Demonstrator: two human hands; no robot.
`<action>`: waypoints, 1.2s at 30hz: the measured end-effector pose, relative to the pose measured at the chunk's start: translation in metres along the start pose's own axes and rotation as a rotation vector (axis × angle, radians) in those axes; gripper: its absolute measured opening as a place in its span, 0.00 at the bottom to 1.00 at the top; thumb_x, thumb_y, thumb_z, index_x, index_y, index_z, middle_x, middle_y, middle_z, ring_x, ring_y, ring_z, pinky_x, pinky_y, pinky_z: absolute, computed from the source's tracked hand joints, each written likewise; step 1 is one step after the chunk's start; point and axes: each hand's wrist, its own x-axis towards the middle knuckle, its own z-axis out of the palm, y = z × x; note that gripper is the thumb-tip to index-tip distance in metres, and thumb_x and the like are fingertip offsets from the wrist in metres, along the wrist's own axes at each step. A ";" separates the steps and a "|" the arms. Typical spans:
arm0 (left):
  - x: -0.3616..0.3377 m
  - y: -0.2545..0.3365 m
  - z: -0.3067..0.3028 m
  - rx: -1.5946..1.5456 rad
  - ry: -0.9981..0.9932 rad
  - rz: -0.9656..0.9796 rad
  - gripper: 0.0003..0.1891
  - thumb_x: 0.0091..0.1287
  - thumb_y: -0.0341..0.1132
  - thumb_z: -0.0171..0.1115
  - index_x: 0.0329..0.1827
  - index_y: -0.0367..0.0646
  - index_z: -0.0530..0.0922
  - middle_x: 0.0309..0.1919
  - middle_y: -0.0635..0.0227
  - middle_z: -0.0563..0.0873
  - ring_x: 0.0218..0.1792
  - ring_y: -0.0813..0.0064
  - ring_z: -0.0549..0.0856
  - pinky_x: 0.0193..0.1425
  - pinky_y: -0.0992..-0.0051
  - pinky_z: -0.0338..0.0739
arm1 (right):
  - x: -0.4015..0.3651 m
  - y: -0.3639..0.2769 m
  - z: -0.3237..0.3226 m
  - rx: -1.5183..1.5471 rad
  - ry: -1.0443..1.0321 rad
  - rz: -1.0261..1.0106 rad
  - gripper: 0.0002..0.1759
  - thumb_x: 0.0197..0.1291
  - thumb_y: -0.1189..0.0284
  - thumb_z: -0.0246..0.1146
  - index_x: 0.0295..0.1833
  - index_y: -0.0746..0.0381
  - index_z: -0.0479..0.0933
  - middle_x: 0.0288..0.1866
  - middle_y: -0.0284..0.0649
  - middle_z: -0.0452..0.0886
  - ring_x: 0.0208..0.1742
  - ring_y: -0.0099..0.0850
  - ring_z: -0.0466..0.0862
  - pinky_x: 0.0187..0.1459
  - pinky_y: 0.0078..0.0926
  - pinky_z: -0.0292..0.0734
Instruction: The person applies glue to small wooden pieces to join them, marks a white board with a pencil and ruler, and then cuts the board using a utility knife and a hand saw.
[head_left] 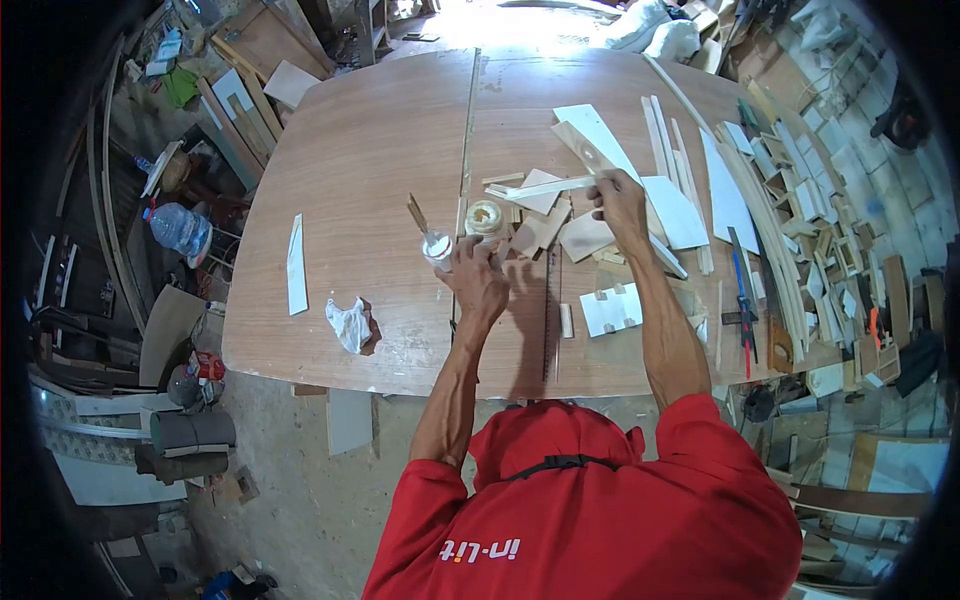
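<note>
Fingers of the right hand [622, 205] were closed on a slim, pale wooden strip [552, 187] near one end, a hold by which, it seemed, the other end was left exposed and could be steered. That strip was held above loose, light-brown wooden offcuts [540, 228], its free end near a round, clear jar with yellowish contents [484, 231]. The left hand [478, 280] was placed just beside a small white container [438, 247], perhaps so that it could be steadied; its fingers were slightly bent, but whether anything was clamped between them cannot be told. A brown stick [417, 213] was left upright in the container, probably for easy reach, on the broad, wood-brown tabletop [360, 130].
</note>
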 end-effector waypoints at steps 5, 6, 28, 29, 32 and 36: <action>-0.005 -0.006 0.004 -0.845 -0.256 -0.156 0.10 0.71 0.35 0.56 0.40 0.36 0.78 0.29 0.64 0.84 0.29 0.75 0.84 0.34 0.74 0.79 | -0.055 0.041 -0.039 0.479 0.120 0.087 0.11 0.70 0.69 0.55 0.47 0.66 0.76 0.30 0.40 0.81 0.26 0.22 0.77 0.28 0.19 0.77; -0.009 0.002 0.001 -0.845 -0.265 -0.160 0.10 0.71 0.35 0.56 0.40 0.36 0.78 0.29 0.64 0.84 0.29 0.75 0.84 0.34 0.74 0.79 | -0.067 0.045 -0.044 0.476 0.124 0.095 0.11 0.70 0.69 0.55 0.47 0.66 0.76 0.30 0.40 0.81 0.26 0.22 0.77 0.28 0.19 0.77; -0.068 0.121 0.006 -0.960 -0.740 -0.185 0.08 0.70 0.33 0.55 0.42 0.36 0.77 0.31 0.65 0.84 0.27 0.79 0.80 0.33 0.78 0.75 | -0.233 0.091 -0.150 1.154 0.089 0.396 0.09 0.67 0.70 0.61 0.50 0.58 0.78 0.36 0.37 0.84 0.30 0.21 0.81 0.32 0.19 0.78; -0.073 0.122 0.007 -0.959 -0.748 -0.188 0.08 0.70 0.33 0.55 0.42 0.36 0.77 0.31 0.65 0.84 0.27 0.79 0.80 0.33 0.78 0.75 | -0.239 0.097 -0.152 1.232 0.098 0.399 0.09 0.68 0.68 0.61 0.50 0.59 0.79 0.35 0.37 0.84 0.30 0.22 0.82 0.31 0.20 0.79; -0.074 0.123 0.006 -0.994 -0.745 -0.222 0.09 0.71 0.33 0.53 0.42 0.36 0.76 0.30 0.65 0.84 0.26 0.79 0.79 0.34 0.77 0.76 | -0.251 0.101 -0.156 1.214 0.195 0.451 0.09 0.68 0.67 0.61 0.48 0.60 0.79 0.35 0.38 0.84 0.30 0.22 0.82 0.31 0.20 0.78; -0.072 0.120 0.005 -0.882 -0.760 -0.138 0.10 0.71 0.34 0.53 0.42 0.35 0.77 0.28 0.67 0.82 0.26 0.79 0.78 0.32 0.79 0.75 | -0.258 0.099 -0.157 1.059 0.184 0.377 0.10 0.69 0.70 0.60 0.52 0.59 0.80 0.34 0.36 0.83 0.29 0.21 0.80 0.33 0.19 0.78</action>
